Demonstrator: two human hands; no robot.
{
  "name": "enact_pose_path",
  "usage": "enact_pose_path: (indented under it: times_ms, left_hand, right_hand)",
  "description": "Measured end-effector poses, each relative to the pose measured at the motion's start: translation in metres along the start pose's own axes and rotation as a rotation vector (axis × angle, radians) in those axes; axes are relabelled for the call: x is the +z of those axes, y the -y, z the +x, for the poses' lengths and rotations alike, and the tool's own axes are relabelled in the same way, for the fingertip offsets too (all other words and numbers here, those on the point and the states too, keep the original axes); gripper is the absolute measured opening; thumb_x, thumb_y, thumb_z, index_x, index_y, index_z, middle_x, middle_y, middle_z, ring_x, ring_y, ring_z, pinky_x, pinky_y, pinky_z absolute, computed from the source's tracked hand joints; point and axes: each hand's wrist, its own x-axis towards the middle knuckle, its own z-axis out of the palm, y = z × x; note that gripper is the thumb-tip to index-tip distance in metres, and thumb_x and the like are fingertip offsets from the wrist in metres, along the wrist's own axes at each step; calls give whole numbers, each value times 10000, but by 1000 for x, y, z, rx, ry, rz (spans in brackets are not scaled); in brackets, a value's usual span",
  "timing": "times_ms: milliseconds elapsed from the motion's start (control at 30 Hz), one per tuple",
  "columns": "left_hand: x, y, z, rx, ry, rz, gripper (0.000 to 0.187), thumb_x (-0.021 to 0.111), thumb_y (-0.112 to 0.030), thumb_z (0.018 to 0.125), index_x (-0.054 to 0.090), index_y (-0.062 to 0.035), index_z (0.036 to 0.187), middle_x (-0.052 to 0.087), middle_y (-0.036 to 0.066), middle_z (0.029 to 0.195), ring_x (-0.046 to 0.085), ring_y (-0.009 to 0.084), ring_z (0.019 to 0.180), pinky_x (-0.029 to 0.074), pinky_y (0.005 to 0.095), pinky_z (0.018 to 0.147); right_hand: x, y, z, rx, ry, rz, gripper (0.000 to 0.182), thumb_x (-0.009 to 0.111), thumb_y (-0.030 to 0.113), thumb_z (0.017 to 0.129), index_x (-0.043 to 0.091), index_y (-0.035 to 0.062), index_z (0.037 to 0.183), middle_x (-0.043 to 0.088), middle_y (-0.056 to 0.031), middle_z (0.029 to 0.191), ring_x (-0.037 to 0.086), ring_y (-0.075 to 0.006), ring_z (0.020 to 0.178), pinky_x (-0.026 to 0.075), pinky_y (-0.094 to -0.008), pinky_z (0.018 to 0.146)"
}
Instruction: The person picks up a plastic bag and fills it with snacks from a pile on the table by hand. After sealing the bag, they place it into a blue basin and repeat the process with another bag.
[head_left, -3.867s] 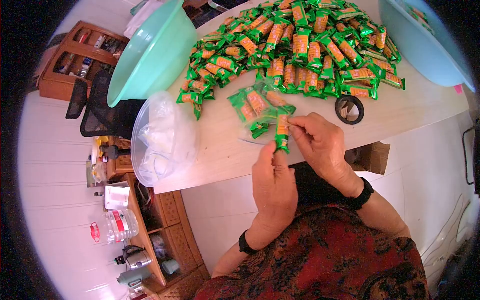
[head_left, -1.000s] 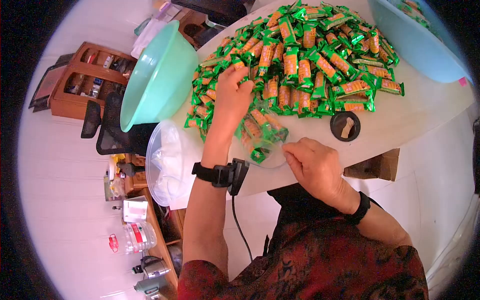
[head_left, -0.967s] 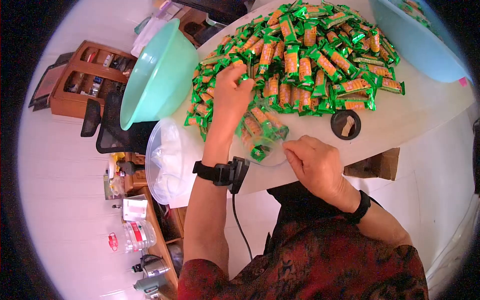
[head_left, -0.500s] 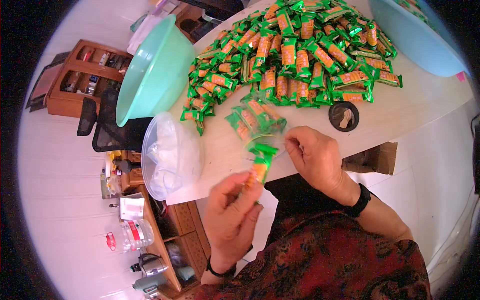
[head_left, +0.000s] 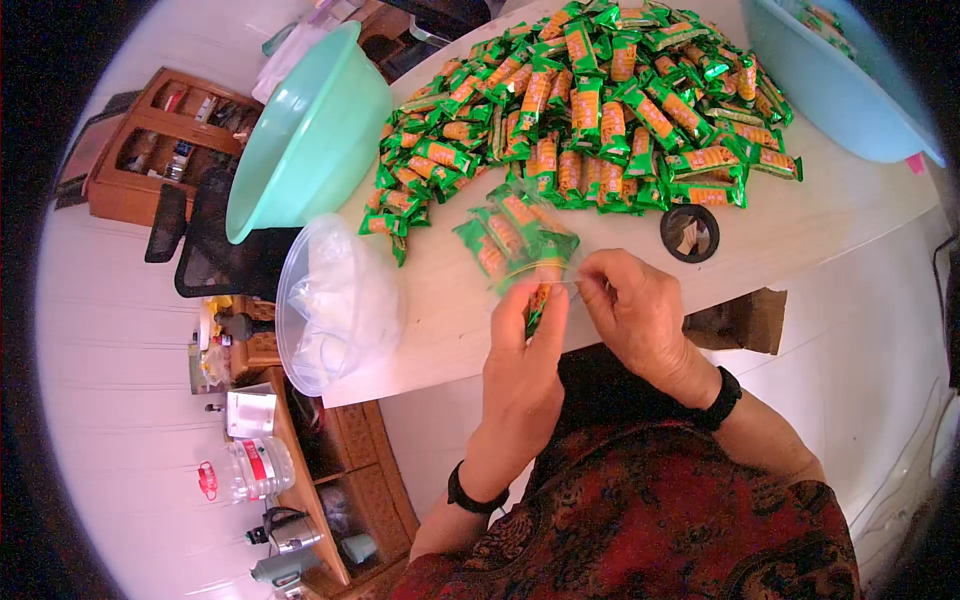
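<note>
My left hand (head_left: 522,390) grips a green and orange snack packet (head_left: 538,308) at the mouth of a clear plastic bag (head_left: 548,268). The fingers partly hide this packet. Inside the bag, which lies on the table, are several packets of the same kind (head_left: 505,235). My right hand (head_left: 640,322) is closed in a pinch on the bag's edge, at the right of its mouth. A large heap of the same packets (head_left: 590,110) covers the table just beyond the bag.
A green basin (head_left: 300,140) stands tilted at the left table edge, above a clear bowl (head_left: 335,310) of thin plastic bags. The blue basin (head_left: 850,90) at the far right holds more packets. A round black-rimmed object (head_left: 690,232) lies on the table (head_left: 800,225). Below sits a cardboard box (head_left: 745,322).
My left hand has moved up and right, bringing its packet from below the bag to the bag's mouth. My right hand stays at the bag's edge.
</note>
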Motion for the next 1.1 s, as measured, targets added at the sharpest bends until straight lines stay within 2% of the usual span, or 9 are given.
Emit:
enact_pose_path:
  times_ms: [100, 167, 300, 400, 467, 733, 900, 1033, 1100]
  left_hand:
    - [10, 7, 7, 58, -77, 46, 340, 566, 95, 857, 627, 14, 1181, 540, 199, 1219, 596, 325, 1076, 511, 360, 891]
    - [13, 8, 12, 44, -74, -26, 451, 568, 132, 731, 605, 17, 1165, 510, 229, 1240, 567, 392, 1089, 526, 386, 836]
    - [14, 4, 23, 36, -115, -46, 370, 611, 92, 730, 633, 0, 1087, 540, 202, 1172, 590, 371, 986, 513, 394, 783]
    - [9, 1, 35, 127, -197, 172, 393, 680, 29, 704, 624, -41, 1086, 537, 170, 1132, 561, 337, 950, 457, 415, 791]
    - [9, -1, 39, 9, -263, 125, 451, 719, 4, 658, 608, -44, 1092, 546, 172, 1098, 512, 381, 1067, 409, 447, 943]
    - [12, 22, 62, 45, -86, -20, 383, 689, 22, 654, 618, -85, 1015, 536, 149, 1039, 513, 340, 986, 391, 448, 847]
    - [32, 28, 70, -122, -28, 155, 233, 638, 28, 669, 587, -99, 858, 554, 116, 934, 525, 324, 935, 385, 429, 769]
    - [38, 32, 70, -174, 16, 301, 206, 637, 12, 703, 563, -112, 849, 564, 97, 936, 525, 318, 936, 376, 418, 739]
    - [37, 41, 65, 13, -165, 208, 262, 678, -57, 737, 591, -97, 980, 553, 131, 1027, 531, 325, 937, 392, 435, 813]
  right_hand:
    - [1, 1, 0, 0, -9, 4, 125, 671, 134, 835, 576, 82, 896, 629, -111, 777, 641, -330, 716, 512, -425, 593]
    - [-1, 2, 0, 26, 19, 9, 115, 668, 136, 836, 580, 87, 892, 628, -114, 785, 638, -336, 719, 513, -428, 595]
    - [-1, 0, -1, 35, 18, 8, 108, 662, 131, 839, 581, 92, 898, 626, -108, 783, 637, -334, 715, 512, -429, 592]
    - [-1, -1, -1, 30, 34, 1, 121, 659, 129, 839, 576, 96, 921, 619, -106, 776, 633, -334, 711, 508, -433, 588]
    - [0, -2, -1, 26, 12, 40, 140, 658, 128, 840, 566, 98, 942, 614, -111, 778, 629, -337, 712, 506, -440, 588]
    - [0, -4, -3, -1, 31, 33, 151, 662, 109, 836, 555, 86, 940, 610, -119, 784, 625, -341, 709, 502, -441, 579]
    - [-1, -6, -1, -37, 25, 46, 140, 661, 97, 835, 556, 77, 926, 610, -124, 778, 624, -341, 699, 503, -437, 577]
    - [-1, -5, 0, -32, 20, 27, 121, 656, 92, 840, 566, 75, 918, 615, -129, 774, 626, -339, 690, 509, -428, 579]
    - [0, -5, 0, -20, 23, 16, 119, 657, 91, 840, 569, 76, 918, 619, -130, 779, 629, -336, 691, 513, -421, 582]
